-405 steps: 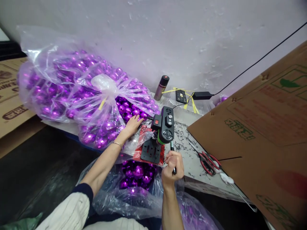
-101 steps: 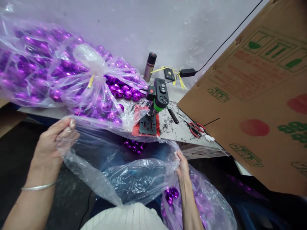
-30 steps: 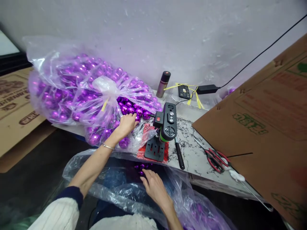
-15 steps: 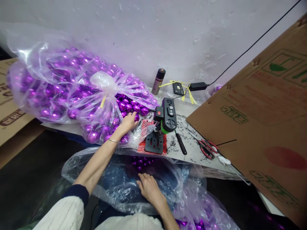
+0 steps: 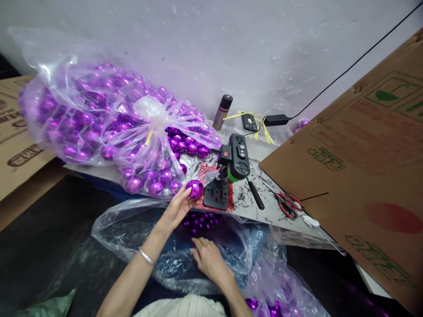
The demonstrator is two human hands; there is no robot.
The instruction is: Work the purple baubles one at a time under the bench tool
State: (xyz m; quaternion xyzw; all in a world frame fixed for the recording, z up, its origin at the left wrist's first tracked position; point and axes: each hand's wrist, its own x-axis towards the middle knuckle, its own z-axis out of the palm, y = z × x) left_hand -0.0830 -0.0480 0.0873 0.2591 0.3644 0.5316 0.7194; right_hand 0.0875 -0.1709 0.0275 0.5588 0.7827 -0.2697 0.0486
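Observation:
My left hand (image 5: 180, 204), with a silvery bangle on its wrist, pinches a shiny purple faceted ball (image 5: 195, 189) at the table's front edge. That ball is just left of a black slotted plate (image 5: 216, 196) beneath a small black and green machine (image 5: 238, 156). Over an open clear plastic bag (image 5: 172, 259) at my lap, my right hand (image 5: 209, 259) hovers with loosely bent fingers, holding nothing that I can see. Several more purple balls (image 5: 200, 221) lie inside that bag. Left on the table, a big clear bag (image 5: 153, 112) of purple balls spills some from its opening.
A spray can (image 5: 222, 112) stands by the wall. Red-handled scissors (image 5: 288, 204) and a black-handled tool (image 5: 255, 193) lie on the table (image 5: 244, 211) among dark shreds. A tall cardboard box (image 5: 363, 176) blocks the right; another carton (image 5: 26, 145) is at left.
My left hand has come back from the loose balls towards me, now with one purple ball in its fingers. My right hand has barely moved. The view has shifted slightly.

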